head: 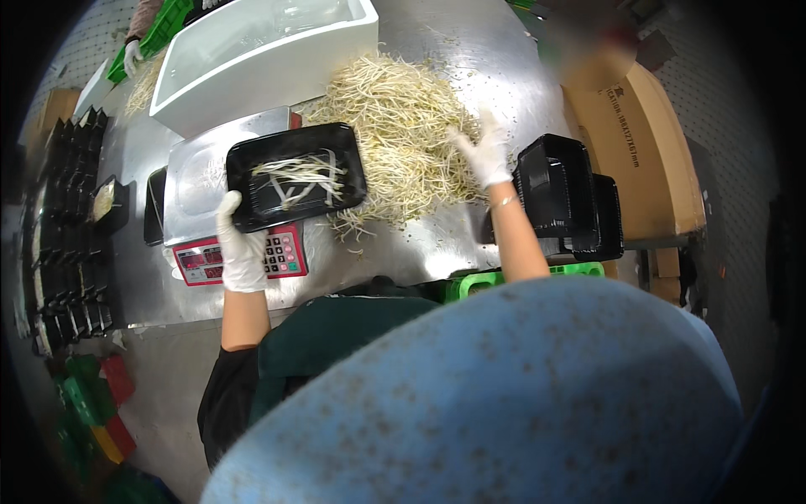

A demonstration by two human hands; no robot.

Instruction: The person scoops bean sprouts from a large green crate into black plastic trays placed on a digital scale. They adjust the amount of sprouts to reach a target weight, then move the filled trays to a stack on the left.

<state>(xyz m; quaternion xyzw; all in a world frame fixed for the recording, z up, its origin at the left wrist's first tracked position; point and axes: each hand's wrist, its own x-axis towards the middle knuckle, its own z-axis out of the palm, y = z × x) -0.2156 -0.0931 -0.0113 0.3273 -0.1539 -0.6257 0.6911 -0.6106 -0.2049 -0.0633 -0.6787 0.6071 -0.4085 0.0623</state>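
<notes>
My white-gloved left hand (242, 246) grips the near left corner of a black plastic tray (252, 201). A small bunch of bean sprouts (302, 173) lies in the tray, which is tilted and overlaps the right side of a digital scale (192, 186). The scale has a steel plate and a red keypad panel. To the right spreads a large heap of bean sprouts (403, 126) on the steel table (403, 246). My right hand (485, 151), also gloved, is at the heap's right edge with fingers apart, slightly blurred, and nothing visible in it.
Behind the scale stands a white foam box (252, 82). Stacked black trays (557, 189) and a cardboard box (636, 145) are on the right. Filled trays are piled (63, 220) at the far left. Another person's gloved hand (132, 58) is near a green crate (157, 31).
</notes>
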